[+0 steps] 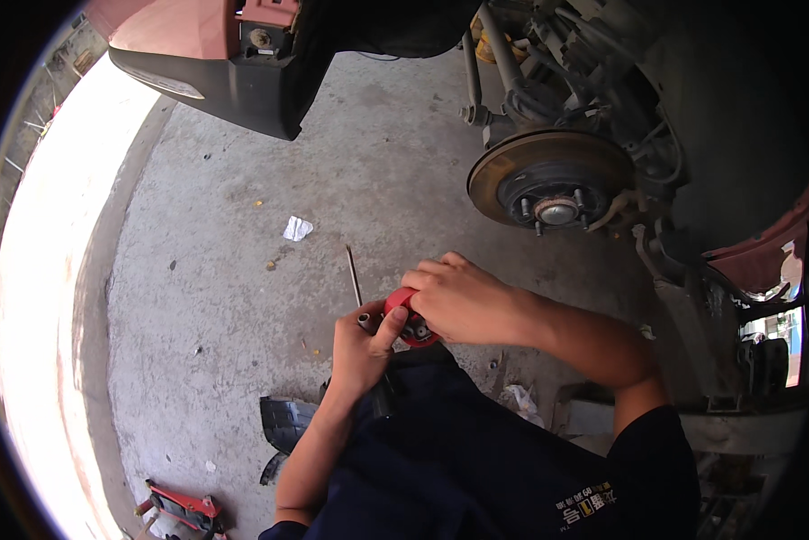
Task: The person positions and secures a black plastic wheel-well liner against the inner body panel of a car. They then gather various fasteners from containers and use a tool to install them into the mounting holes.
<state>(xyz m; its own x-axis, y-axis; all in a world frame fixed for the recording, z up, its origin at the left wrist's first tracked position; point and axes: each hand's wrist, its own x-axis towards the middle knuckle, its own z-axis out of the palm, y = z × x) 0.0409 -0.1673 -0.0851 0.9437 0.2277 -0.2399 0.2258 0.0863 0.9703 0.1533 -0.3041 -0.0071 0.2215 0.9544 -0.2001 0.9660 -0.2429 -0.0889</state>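
Note:
Both of my hands meet in front of my dark shirt, closed around a red round ring-shaped thing [399, 298] with dark and metallic parts inside it. My left hand [359, 349] grips its left side with the thumb across the front. Also in the left hand is a screwdriver-like tool whose thin metal shaft [354, 274] points away from me. A dark rod with a hollow metal end [365, 320] sticks out by the left thumb. My right hand [458, 297] has its fingers bent over the ring's upper right edge; its fingertips are partly hidden.
Ahead to the right, a rusty brake disc [485, 184] with wheel studs hangs beneath a raised car. Its bumper [260, 94] juts in at upper left. White paper [298, 229] lies on the concrete floor, with black plastic [284, 423] and a red floor jack [184, 506] lower left.

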